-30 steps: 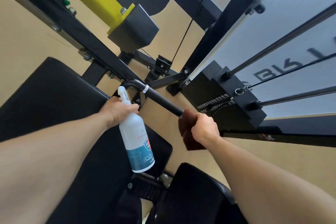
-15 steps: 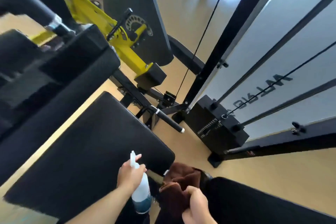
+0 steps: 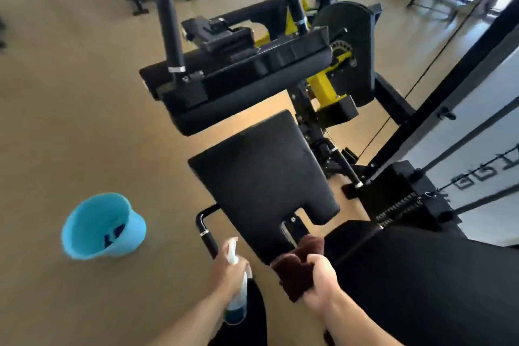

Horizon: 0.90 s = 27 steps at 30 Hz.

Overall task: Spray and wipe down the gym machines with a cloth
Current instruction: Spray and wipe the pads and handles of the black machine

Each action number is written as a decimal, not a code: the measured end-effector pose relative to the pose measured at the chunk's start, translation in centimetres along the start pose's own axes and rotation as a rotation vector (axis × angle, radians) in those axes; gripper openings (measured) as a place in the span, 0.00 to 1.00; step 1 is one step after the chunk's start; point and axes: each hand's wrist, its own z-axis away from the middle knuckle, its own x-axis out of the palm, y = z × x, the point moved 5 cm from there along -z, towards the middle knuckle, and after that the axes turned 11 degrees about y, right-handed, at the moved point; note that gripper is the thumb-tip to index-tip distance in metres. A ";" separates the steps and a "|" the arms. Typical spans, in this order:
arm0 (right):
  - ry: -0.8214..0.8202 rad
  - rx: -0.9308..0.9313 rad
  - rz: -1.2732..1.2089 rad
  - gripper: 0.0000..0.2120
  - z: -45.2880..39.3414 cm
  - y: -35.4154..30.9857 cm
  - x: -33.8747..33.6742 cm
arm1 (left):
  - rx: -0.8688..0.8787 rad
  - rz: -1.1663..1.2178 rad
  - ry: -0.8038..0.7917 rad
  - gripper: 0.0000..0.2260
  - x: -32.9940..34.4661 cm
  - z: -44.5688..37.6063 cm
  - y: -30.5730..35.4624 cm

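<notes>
Fingers: we had the fingers [image 3: 318, 261] of our right hand [image 3: 320, 279] curled round a bunched brown cloth [image 3: 297, 270]; those of our left hand [image 3: 229, 270] were wrapped round the neck of a spray bottle [image 3: 237, 289].
Spray bottle: we held it low in the view, its white nozzle up and its blue-tinted base down, just beside a black side handle [image 3: 206, 233] of the machine.
Cloth: we held it at the near edge of the black seat pad [image 3: 264, 177], beside the notch in that pad; whether it touched the pad we could not tell.
Machine: above the seat we saw a thick black arm pad [image 3: 247, 87], two upright black grips [image 3: 170, 28] and a yellow frame piece [image 3: 323, 84].
Weight stack: it stood at our right, behind a pale panel with dark lettering [image 3: 488, 168].
Floor: we saw a light blue bucket [image 3: 104, 226] standing on the tan floor at our left, well apart from the seat, with something dark inside.
</notes>
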 end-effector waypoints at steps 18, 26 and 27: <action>0.136 0.011 0.098 0.15 1.9 13.0 9.7 | -0.100 -0.206 -0.154 0.19 -9.0 -5.9 -11.4; 0.110 -0.207 0.196 0.20 -3.4 13.6 17.2 | -0.007 -0.248 -0.299 0.11 -7.9 -11.2 -15.0; 0.067 -0.275 0.273 0.21 -4.4 13.3 18.5 | 0.006 -0.236 -0.288 0.15 -7.7 -12.0 -15.5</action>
